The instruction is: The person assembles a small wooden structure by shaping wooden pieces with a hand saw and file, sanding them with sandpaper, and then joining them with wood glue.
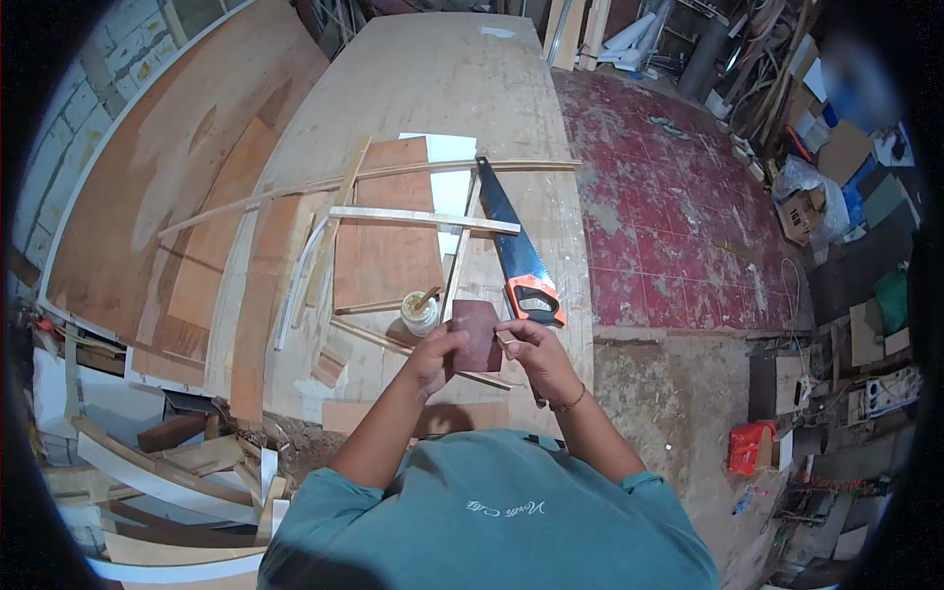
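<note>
In the head view, my left hand (435,356) is closed on the left edge of a dark reddish-brown sheet that looks like sandpaper (477,336). My right hand (543,358) pinches a small piece of wood (506,337) at the sheet's right edge. Just beyond the hands, a handsaw (511,236) with an orange and black handle lies on the plywood table (442,69). Left of the sheet stands a jar (420,315) of pale contents with a wooden stick in it.
Thin wooden strips (423,217) lie crossed over a brown board (383,256) and a white sheet (454,147). A large plywood panel (128,226) lies along the left. Worn red floor (678,226) is at right, with a red bag (744,449) and clutter along the wall.
</note>
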`<state>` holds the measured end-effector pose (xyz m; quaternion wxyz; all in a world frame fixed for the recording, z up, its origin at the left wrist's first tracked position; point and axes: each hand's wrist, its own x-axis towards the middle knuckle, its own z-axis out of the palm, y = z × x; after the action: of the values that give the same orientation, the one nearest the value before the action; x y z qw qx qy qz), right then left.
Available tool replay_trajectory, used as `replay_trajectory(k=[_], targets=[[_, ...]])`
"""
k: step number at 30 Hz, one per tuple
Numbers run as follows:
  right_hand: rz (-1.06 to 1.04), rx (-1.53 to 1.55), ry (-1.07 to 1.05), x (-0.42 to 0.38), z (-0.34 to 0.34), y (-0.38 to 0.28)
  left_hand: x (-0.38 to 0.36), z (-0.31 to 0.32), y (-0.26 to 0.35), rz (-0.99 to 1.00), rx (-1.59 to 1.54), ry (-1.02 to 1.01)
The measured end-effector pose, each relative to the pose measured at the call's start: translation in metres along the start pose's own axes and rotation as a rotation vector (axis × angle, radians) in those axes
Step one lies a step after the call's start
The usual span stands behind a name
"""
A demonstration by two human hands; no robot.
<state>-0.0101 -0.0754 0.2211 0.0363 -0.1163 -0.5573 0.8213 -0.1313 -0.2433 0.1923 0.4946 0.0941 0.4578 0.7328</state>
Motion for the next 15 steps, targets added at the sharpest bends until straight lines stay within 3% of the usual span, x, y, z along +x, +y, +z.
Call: replay_trajectory(k=[2,3,4,6,8,10,11,12,14,15], targets=[[-0.087,0.066,0.044,-0.002,0.001,-0.014,-0.002,0.007,0.007,0.065,-0.484,-0.185],[-0.120,0.093,0.090,-0.003,0.003,-0.016,-0.003,0.011,0.008,0.179,-0.418,-0.216],[-0.120,0.093,0.097,-0.005,0.007,-0.018,-0.003,0.016,0.009,0.173,-0.420,-0.220],[-0.122,0.213,0.167,-0.010,0.019,-0.025,-0.006,0.029,0.012,0.428,-0.302,-0.357],[-0.158,0.249,0.178,-0.010,0.034,-0.026,-0.016,0.047,0.015,0.415,-0.265,-0.348],[-0.168,0.252,0.224,-0.011,0.045,-0.027,-0.021,0.053,0.009,0.544,0.139,-0.260],[-0.179,0.228,0.213,-0.010,0.047,-0.025,-0.028,0.059,0.004,0.464,0.205,-0.064],[-0.176,0.226,0.208,-0.010,0.051,-0.026,-0.026,0.063,0.004,0.467,0.203,-0.059],[-0.181,0.258,0.235,-0.011,0.059,-0.031,-0.019,0.068,0.010,0.517,-0.102,0.008],[-0.180,0.255,0.232,-0.010,0.062,-0.029,-0.018,0.070,0.013,0.555,-0.114,-0.080]])
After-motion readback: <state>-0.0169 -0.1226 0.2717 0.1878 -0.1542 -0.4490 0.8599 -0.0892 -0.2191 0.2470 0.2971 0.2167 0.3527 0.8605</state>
